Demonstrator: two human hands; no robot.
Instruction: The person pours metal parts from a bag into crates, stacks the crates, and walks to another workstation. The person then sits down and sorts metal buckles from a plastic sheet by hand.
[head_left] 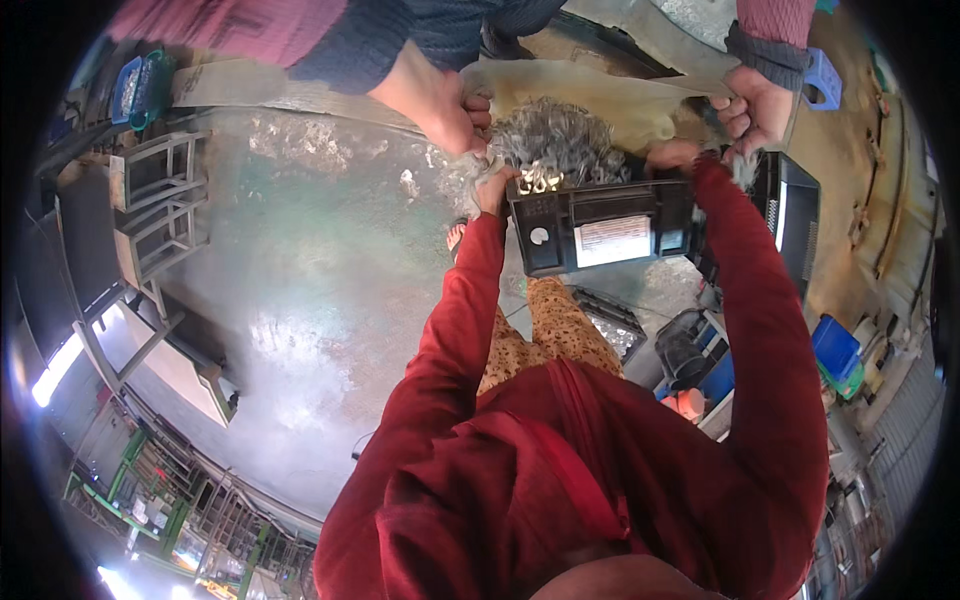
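Note:
A black plastic crate (553, 215) with a white label on its side is tipped away from me. My left hand (492, 192) grips its left end, close to a bunched edge of the sack. At the crate's other end, my right hand (674, 155) is closed over the far edge, its fingers partly hidden. Shiny curved metal pieces (555, 135) lie heaped at the crate's far side, against a translucent beige sack (640, 100). Facing me, another person holds the sack's mouth with one hand (435, 108) at the left and the other (760, 108) at the right.
Another black crate (795, 220) stands just right of mine. By my legs are a black tray (612, 325), a dark bucket (684, 350) and an orange container (688, 403). A metal frame (160, 210) stands at left; a blue bin (835, 345) sits at right.

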